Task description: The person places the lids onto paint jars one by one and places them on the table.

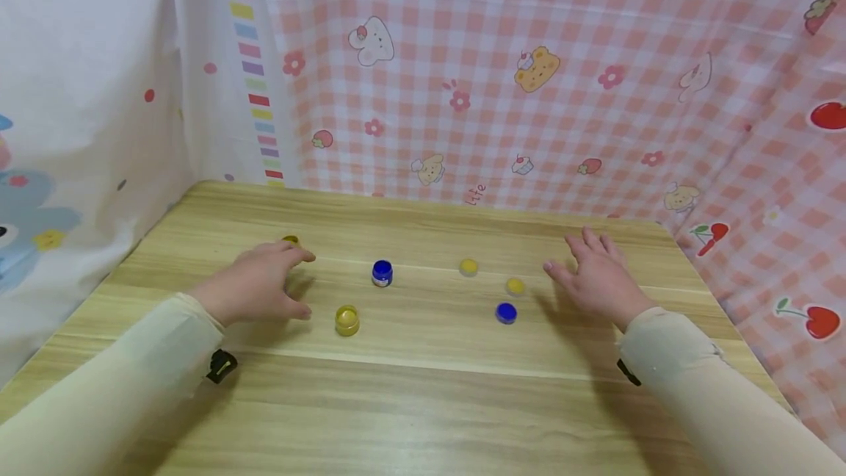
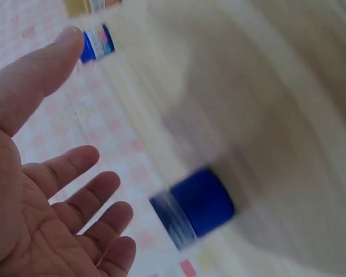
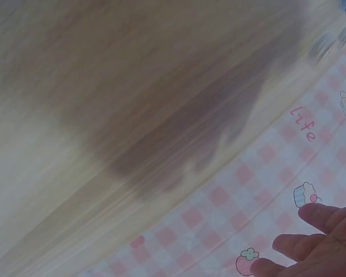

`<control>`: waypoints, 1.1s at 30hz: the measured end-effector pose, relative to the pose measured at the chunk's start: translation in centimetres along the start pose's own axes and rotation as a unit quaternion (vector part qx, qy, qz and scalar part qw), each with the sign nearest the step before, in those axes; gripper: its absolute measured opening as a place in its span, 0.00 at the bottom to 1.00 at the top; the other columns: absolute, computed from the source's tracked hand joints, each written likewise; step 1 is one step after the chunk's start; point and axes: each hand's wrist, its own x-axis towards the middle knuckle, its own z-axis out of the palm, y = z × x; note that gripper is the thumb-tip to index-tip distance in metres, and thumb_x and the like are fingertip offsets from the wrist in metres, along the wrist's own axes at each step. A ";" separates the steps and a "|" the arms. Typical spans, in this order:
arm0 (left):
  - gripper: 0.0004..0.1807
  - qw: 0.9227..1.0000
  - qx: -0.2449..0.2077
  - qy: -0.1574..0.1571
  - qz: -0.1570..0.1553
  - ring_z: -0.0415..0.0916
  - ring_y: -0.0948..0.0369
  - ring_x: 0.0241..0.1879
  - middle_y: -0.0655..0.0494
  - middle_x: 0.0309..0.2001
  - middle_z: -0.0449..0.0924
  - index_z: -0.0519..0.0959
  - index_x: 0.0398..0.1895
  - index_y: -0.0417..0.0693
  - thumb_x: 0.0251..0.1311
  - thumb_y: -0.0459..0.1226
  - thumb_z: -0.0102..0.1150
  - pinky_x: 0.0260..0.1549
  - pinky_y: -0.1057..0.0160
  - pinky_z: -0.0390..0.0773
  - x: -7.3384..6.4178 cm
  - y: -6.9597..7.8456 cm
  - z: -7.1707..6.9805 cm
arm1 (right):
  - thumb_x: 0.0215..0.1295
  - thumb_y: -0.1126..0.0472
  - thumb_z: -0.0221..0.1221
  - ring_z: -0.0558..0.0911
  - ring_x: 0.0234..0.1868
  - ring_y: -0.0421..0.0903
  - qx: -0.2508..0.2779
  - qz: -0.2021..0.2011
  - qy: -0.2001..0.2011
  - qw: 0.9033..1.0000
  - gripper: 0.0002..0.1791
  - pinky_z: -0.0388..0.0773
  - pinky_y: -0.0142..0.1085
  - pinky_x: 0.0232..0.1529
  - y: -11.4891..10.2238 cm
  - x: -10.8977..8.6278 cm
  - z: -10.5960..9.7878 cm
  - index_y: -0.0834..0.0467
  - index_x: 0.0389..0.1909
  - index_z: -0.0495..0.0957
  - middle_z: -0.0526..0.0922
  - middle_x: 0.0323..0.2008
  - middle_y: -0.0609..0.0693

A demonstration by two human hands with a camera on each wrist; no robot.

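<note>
My left hand [image 1: 258,285] is held above the left part of the table, thumb and fingers spread apart, holding nothing. Just to its right stand a small open blue paint pot [image 1: 382,272] and an open yellow paint pot [image 1: 346,320]. Another yellow pot [image 1: 291,239] is mostly hidden behind the fingers. In the left wrist view, a blurred blue pot [image 2: 202,202] lies below the fingers; the hand hides it in the head view. My right hand [image 1: 598,278] hovers at the right with fingers extended and nothing in it. Left of it lie two yellow lids [image 1: 468,267] and a blue lid [image 1: 506,313].
The wood-grain table [image 1: 423,402] extends toward me in front of the pots. A pink checked cloth [image 1: 410,109] hangs along its back edge and right side, and a white printed cloth [image 1: 86,79] hangs at the left.
</note>
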 end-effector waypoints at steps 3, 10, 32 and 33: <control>0.48 1.000 -0.001 -0.010 0.013 0.68 0.35 0.70 0.39 0.71 0.74 0.73 0.72 0.43 0.50 0.53 0.81 0.70 0.31 0.65 0.0 1.0 0.4 | 0.79 0.33 0.49 0.35 0.80 0.80 0.000 0.002 0.000 1.000 0.50 0.32 0.71 0.77 0.0 0.0 0.0 0.69 0.81 0.50 0.37 0.81 0.76; 0.48 0.998 -0.041 -0.052 0.022 0.68 0.41 0.74 0.45 0.73 0.73 0.71 0.75 0.45 0.53 0.53 0.80 0.73 0.37 0.67 0.1 3.1 1.3 | 0.78 0.32 0.48 0.35 0.80 0.80 -0.002 0.005 -0.001 1.000 0.51 0.32 0.71 0.77 -0.1 -0.1 0.0 0.68 0.82 0.50 0.37 0.81 0.75; 0.11 0.995 -0.034 -0.075 0.048 0.73 0.63 0.34 0.65 0.34 0.77 0.83 0.43 0.54 0.61 0.43 0.75 0.39 0.59 0.75 1.0 5.3 3.1 | 0.78 0.32 0.49 0.36 0.80 0.79 -0.006 0.004 0.000 1.000 0.50 0.32 0.71 0.78 -0.1 -0.2 0.3 0.68 0.82 0.51 0.37 0.82 0.74; 0.11 0.996 -0.035 -0.075 0.046 0.73 0.63 0.34 0.65 0.34 0.77 0.83 0.43 0.55 0.61 0.42 0.75 0.39 0.59 0.75 1.0 5.3 3.2 | 0.78 0.33 0.49 0.36 0.80 0.79 -0.006 0.004 0.000 1.000 0.50 0.32 0.71 0.78 -0.1 -0.2 0.3 0.68 0.82 0.51 0.37 0.82 0.74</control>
